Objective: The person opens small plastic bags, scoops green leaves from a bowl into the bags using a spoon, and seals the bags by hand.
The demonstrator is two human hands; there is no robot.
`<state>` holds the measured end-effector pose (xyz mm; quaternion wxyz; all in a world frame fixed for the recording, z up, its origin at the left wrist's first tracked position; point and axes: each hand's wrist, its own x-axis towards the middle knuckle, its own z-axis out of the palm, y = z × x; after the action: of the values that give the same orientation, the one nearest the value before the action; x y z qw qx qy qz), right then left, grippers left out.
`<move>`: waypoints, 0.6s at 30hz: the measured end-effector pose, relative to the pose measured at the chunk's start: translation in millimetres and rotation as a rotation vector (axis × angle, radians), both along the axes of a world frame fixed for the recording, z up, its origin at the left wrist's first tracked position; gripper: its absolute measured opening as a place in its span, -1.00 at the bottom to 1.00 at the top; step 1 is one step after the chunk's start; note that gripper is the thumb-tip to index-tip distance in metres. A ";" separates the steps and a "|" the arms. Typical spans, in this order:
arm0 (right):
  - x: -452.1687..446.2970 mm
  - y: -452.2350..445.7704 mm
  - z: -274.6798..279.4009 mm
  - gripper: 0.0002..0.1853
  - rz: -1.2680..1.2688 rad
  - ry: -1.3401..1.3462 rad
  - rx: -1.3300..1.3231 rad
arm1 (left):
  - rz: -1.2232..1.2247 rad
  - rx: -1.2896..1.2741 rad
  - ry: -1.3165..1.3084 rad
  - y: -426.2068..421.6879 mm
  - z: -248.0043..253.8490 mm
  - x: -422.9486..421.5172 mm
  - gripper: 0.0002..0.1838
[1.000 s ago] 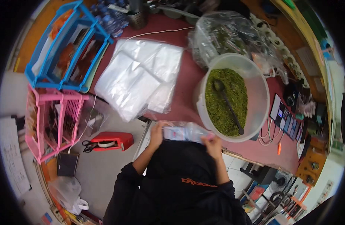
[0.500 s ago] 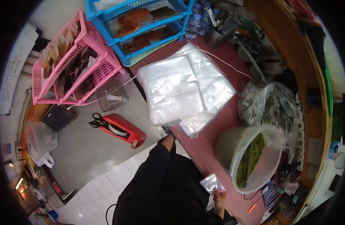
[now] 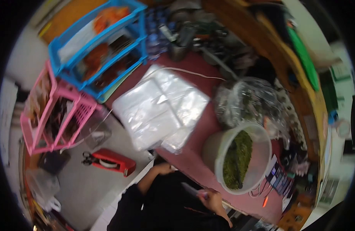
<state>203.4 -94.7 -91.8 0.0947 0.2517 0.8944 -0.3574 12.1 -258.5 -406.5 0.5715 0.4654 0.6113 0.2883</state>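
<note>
My right hand (image 3: 211, 201) is closed on a small clear plastic packet (image 3: 191, 189), held in front of my dark clothing. My left hand (image 3: 164, 168) is near the front edge of the red table, its fingers smeared by motion. Beyond it lie stacks of clear plastic bags (image 3: 150, 115). A translucent bucket (image 3: 262, 154) holds chopped green leaves (image 3: 243, 154) and a dark spoon (image 3: 234, 165), to the right of the bags.
At the left stand a blue rack (image 3: 104, 57) and a pink rack (image 3: 56, 115). A red tape dispenser (image 3: 114, 161) sits on the grey table (image 3: 85, 188). Behind the bucket is a large plastic bag (image 3: 250, 100); a phone (image 3: 278, 177) lies right of it.
My view has turned and shifted. One second ago both hands held the packet in front of me; now only my right hand holds it, and my left hand is apart from it.
</note>
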 end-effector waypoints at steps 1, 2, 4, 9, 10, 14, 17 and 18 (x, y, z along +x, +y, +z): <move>-18.9 -1.4 18.3 -0.84 -0.056 0.018 0.017 | -0.134 -0.114 -0.073 -12.3 80.5 -21.6 -0.44; -30.3 -2.6 33.7 -0.85 0.075 0.094 -0.024 | -0.131 -0.232 -0.140 -17.8 151.9 -40.3 -0.42; -47.7 7.4 64.5 -0.85 0.183 0.188 -0.030 | -0.058 -0.273 -0.306 -19.1 250.6 -79.3 -0.50; -73.5 56.8 125.3 -0.74 0.357 0.344 0.176 | -0.148 0.367 -0.379 79.9 387.0 -120.0 -0.05; -75.9 69.4 139.0 -0.74 0.356 0.313 0.254 | -0.259 0.488 -0.320 111.0 399.7 -112.9 0.08; -65.3 100.0 161.5 -0.70 0.132 0.399 0.530 | -0.484 0.454 -0.278 209.6 415.3 -64.6 -0.07; -42.5 110.5 167.2 -0.74 -0.110 0.357 0.682 | -0.497 0.240 -0.387 236.7 422.7 -39.1 -0.56; -35.9 111.5 167.5 -0.74 -0.137 0.357 0.690 | -0.464 0.246 -0.447 241.7 418.9 -32.1 -0.69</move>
<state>167.5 16.8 75.7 -0.1763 0.2618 0.9455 -0.0795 -20.0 -16.8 12.3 0.6814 0.5828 0.3093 0.3169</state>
